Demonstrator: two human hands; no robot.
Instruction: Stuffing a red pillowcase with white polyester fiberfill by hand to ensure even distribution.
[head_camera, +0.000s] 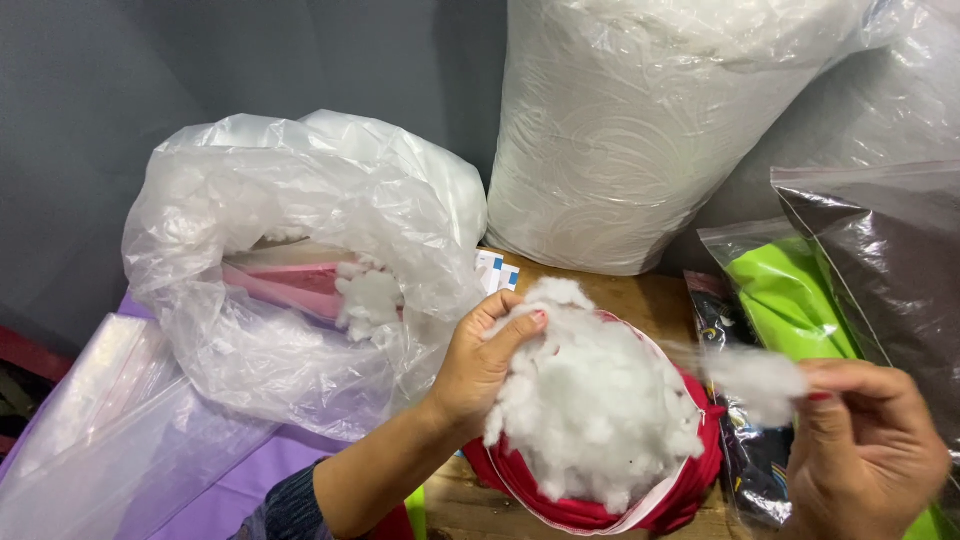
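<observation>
My left hand (482, 362) grips the left side of a big mound of white fibre stuffing (590, 400) that bulges out of a red fabric cover (590, 510) with a white edge. To the right, my right hand (865, 450) pinches a small blurred tuft of stuffing (755, 382) pulled away from the mound, with thin strands still stretching between them. The red cover sits on a wooden surface (640, 295).
An open clear plastic bag (290, 290) with pink boxes and a stuffing clump (368, 300) lies at left on purple sheeting (240, 485). A large sack of white stuffing (640, 130) stands behind. Clear bags with green fabric (795, 305) and dark contents (890, 260) lie at right.
</observation>
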